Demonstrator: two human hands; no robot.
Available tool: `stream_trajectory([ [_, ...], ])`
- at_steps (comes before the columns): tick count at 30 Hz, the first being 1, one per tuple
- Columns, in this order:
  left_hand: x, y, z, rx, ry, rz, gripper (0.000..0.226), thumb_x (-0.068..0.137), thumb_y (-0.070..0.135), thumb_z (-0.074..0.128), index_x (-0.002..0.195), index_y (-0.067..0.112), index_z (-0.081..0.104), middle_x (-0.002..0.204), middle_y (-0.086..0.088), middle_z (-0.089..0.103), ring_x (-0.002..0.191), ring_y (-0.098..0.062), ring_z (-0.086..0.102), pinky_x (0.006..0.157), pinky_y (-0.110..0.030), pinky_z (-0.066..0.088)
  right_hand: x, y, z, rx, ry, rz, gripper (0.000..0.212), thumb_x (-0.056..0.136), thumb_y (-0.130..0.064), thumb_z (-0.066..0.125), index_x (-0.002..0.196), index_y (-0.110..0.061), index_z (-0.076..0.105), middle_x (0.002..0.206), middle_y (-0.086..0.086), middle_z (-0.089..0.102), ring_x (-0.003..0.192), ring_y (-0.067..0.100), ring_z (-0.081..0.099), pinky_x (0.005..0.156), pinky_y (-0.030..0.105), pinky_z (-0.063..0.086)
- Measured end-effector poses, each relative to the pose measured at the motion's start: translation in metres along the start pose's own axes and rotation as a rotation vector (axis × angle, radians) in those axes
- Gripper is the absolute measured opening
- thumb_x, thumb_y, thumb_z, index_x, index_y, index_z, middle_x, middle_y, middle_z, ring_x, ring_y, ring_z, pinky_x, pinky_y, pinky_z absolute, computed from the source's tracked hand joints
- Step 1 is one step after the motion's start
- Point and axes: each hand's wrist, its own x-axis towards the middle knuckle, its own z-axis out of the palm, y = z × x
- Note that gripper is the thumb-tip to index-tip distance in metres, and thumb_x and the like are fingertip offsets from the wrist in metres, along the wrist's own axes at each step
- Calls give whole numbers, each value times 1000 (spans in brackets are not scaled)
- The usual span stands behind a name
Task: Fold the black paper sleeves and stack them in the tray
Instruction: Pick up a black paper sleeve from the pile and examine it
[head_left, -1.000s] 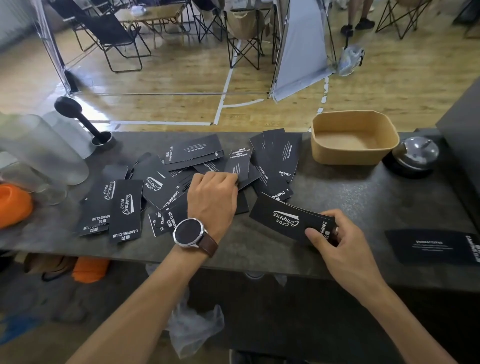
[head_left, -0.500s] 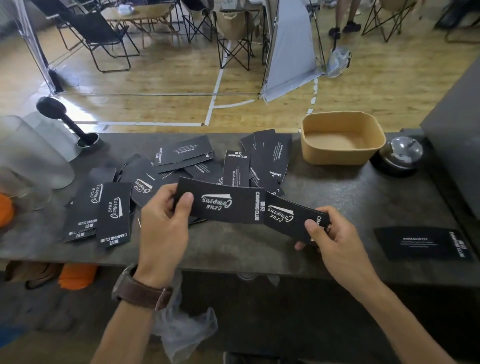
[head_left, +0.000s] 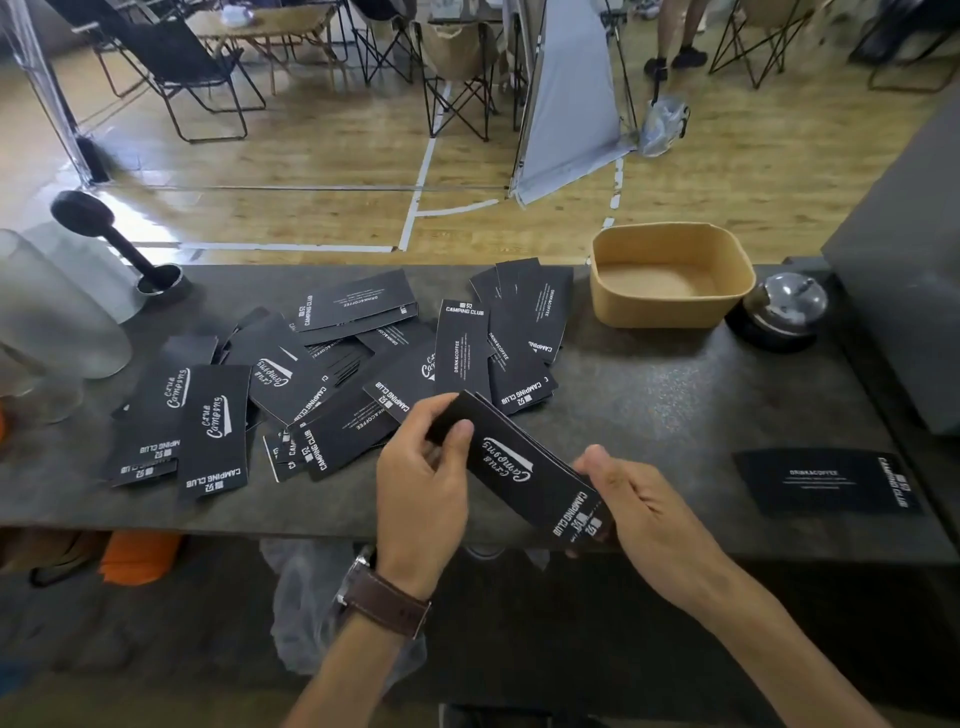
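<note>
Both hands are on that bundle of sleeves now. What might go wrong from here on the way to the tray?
1. The held sleeves are several layers, pinched only at the ends by the left hand and right hand; they may fan apart or slip.
2. They hang over the counter's near edge, so a dropped one likely falls to the floor.
3. The tray lies beyond the loose pile; a low carry may scatter it.

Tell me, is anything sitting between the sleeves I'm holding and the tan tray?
Nothing visible. The held sleeves sit near the counter's front edge, the tray lies back to the right, and only bare counter lies between them.
</note>
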Motion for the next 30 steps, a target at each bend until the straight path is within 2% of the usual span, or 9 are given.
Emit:
stream_trajectory([
  [2,-1,4,4,-71,-48,22,26,91,-2,61,106,18,66,97,15,69,90,3,64,78,-7,45,0,-2,-2,-19,-111,60,72,97,-66,32,97,-2,66,85,18,71,80,37,68,79,48,57],
  [5,-1,8,9,-132,-128,36,29,91,-1,60,111,19,66,104,5,68,99,-12,65,83,-14,46,-1,-9,0,488,-362,226,43,101,-49,41,121,-19,65,114,22,70,103,41,68,88,48,57],
  [8,-2,12,13,-135,-214,29,31,92,0,59,116,19,65,108,2,65,103,-18,63,87,-21,47,-2,-11,8,754,-401,271,39,103,-39,45,127,-13,59,120,30,64,95,42,66,75,43,55],
  [11,-7,16,15,-67,-213,-21,38,91,22,65,127,32,58,112,6,60,97,-18,64,87,-33,52,0,-12,20,472,-193,139,31,102,-37,46,113,-11,60,89,12,66,73,22,61,63,35,43],
  [14,-16,21,16,-1,-264,-71,52,85,47,67,132,50,46,92,11,65,75,-10,66,69,-18,52,-1,-19,28,138,-131,37,20,105,-40,40,106,-36,59,75,-6,64,67,9,59,61,24,47],
  [17,-21,25,17,-136,-262,-143,50,85,38,70,130,46,49,87,7,70,74,-10,69,58,-14,52,-5,-18,31,-10,-95,7,21,104,-38,40,114,-53,52,83,-17,67,75,1,64,65,17,49],
  [24,-22,26,26,-214,-288,-204,36,85,35,65,120,34,61,81,-2,69,66,-21,67,52,-30,55,-3,-18,36,96,2,42,18,104,-39,41,97,-46,55,75,-16,67,65,0,64,57,14,49],
  [27,-4,18,20,-156,-330,-58,26,95,41,52,112,32,69,91,10,70,79,-1,65,67,-18,52,0,-13,36,160,99,99,16,104,-36,42,97,-32,56,78,-3,68,60,11,61,53,25,44],
  [30,34,-10,8,455,-199,248,30,93,23,59,122,18,65,125,1,62,121,-16,54,103,-30,41,4,-8,30,452,213,232,28,102,-36,47,99,-10,56,78,10,66,58,21,58,48,33,39],
])
